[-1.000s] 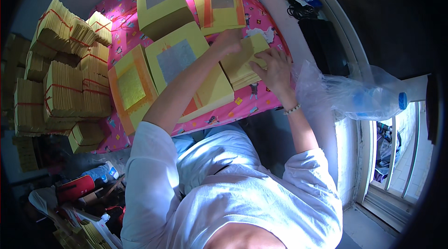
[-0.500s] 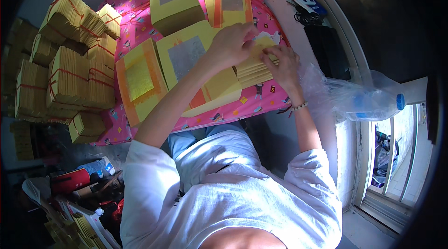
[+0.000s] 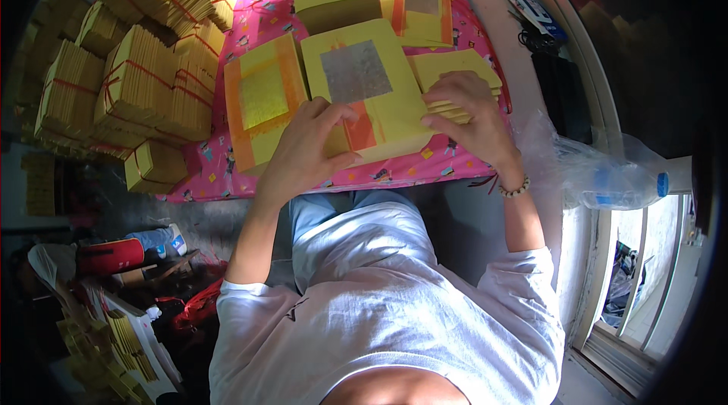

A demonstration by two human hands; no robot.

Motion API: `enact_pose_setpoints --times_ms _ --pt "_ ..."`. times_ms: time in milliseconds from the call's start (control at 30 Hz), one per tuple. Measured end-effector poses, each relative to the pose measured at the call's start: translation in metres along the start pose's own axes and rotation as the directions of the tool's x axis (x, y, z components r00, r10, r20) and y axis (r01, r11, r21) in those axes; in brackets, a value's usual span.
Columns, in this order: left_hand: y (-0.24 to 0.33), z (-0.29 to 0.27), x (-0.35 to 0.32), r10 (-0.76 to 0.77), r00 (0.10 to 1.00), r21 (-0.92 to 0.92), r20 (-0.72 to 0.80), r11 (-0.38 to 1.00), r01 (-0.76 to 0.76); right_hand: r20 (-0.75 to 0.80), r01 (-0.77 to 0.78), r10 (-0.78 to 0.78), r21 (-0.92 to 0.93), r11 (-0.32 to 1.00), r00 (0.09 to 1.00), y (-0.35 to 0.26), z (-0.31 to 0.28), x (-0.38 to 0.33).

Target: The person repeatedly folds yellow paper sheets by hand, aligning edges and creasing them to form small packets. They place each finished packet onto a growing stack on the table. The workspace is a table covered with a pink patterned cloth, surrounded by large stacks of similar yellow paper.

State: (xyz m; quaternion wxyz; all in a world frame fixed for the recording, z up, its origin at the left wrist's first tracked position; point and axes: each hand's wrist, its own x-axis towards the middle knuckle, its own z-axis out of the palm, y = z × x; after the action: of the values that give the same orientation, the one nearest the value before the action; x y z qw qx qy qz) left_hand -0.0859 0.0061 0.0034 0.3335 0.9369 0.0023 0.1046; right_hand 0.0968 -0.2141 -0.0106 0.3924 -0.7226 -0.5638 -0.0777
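Left fingers [image 3: 338,112] spread wide, silver-squared paper stack [image 3: 369,88] beneath; right fingers [image 3: 449,94] half-curled, slightly parted, smaller stack [image 3: 453,64] beneath; contact unclear.

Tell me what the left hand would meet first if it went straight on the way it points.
Most likely the large middle yellow stack, near its orange strip; the left hand is right by its near edge, though whether they already touch is unclear.

Left hand [image 3: 305,149] parted, right hand [image 3: 479,115] perhaps curled
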Motion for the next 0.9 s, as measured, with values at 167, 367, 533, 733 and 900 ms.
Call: enact_pose_setpoints --times_ms 167,367,533,733,900 --pt "0.0 0.009 -0.015 -0.047 0.998 0.068 -0.036 0.996 0.049 0.215 0.085 -0.085 0.006 0.996 0.973 -0.021 0.017 0.005" --pt "-0.006 0.017 -0.017 -0.024 0.99 0.042 -0.139 0.999 0.03 0.259 0.048 -0.063 0.065 0.997 0.964 -0.014 0.025 0.007" --pt "-0.009 0.021 -0.018 -0.07 0.971 -0.055 -0.23 0.997 0.058 0.312 -0.038 -0.002 0.123 0.992 0.95 -0.012 0.023 0.01" --pt "-0.01 0.032 -0.02 -0.122 0.936 -0.107 -0.33 0.99 0.091 0.297 -0.062 0.015 0.148 0.987 0.955 -0.011 0.025 0.012" --pt "-0.01 0.038 -0.021 -0.165 0.915 -0.142 -0.367 0.983 0.121 0.297 -0.067 0.02 0.147 0.987 0.955 -0.011 0.026 0.013"
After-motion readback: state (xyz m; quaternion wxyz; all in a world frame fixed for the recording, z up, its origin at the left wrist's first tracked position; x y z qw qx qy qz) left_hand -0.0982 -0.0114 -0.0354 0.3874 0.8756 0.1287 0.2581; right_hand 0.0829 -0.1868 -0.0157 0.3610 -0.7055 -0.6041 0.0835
